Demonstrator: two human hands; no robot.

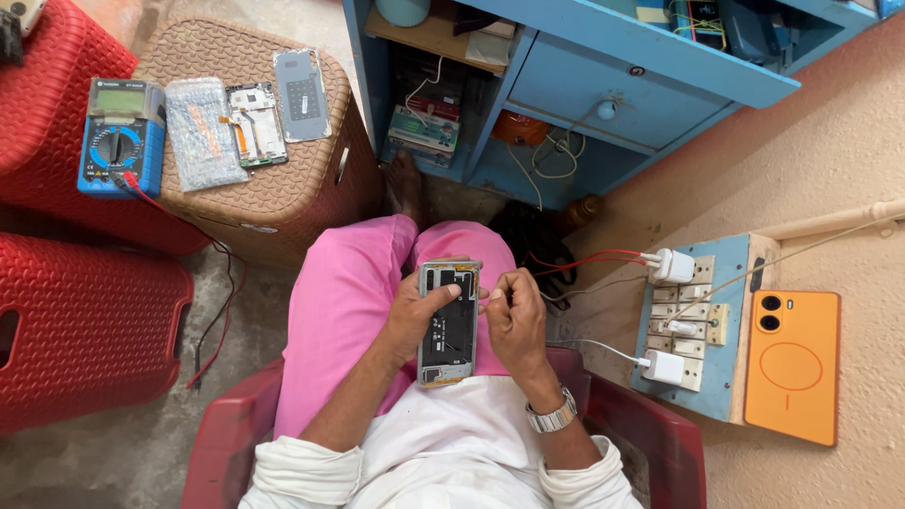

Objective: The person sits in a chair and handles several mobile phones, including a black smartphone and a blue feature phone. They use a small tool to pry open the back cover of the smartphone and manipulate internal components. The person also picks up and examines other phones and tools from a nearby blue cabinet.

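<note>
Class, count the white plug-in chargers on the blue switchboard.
2: upper charger at the switchboard top, lower charger near its bottom left. Others may be hidden.

A blue multimeter (120, 137) lies on a brown stool (283, 203), an orange phone (792, 366) beside a switchboard (702, 325)

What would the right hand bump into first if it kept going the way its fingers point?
The opened phone: the right hand points left at its edge, nearly touching. Whether the fingers hold a small tool is too small to tell.
</note>
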